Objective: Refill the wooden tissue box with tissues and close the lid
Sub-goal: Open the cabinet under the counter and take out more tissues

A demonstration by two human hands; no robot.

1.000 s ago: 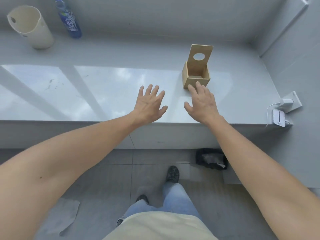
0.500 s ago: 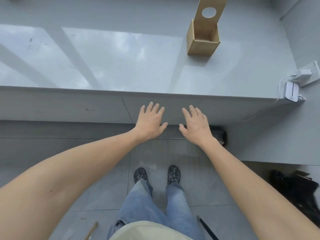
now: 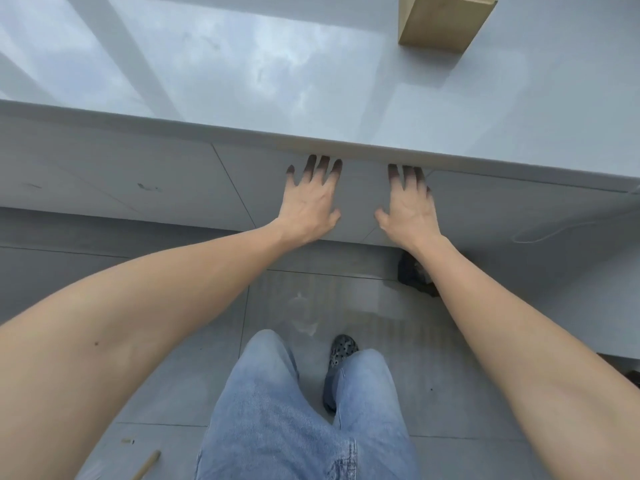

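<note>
Only the lower part of the wooden tissue box (image 3: 443,24) shows, at the top edge of the view on the glossy grey counter (image 3: 311,81); its lid and opening are cut off. My left hand (image 3: 310,199) and my right hand (image 3: 407,202) are spread flat, palms down, below the counter's front edge, in front of its grey face. Their fingertips reach into the shadow under the overhang. Both hands hold nothing. No tissues are in view.
A dark bag (image 3: 414,273) lies on the tiled floor against the counter's base, by my right forearm. A white cable (image 3: 561,233) hangs at the right. My legs in jeans and one shoe (image 3: 341,351) are below. A wooden stick (image 3: 147,465) lies at the bottom left.
My view has tilted further down and closer, so the box slid to the top edge. Both hands dropped from above the counter top to below its front edge, still spread and empty.
</note>
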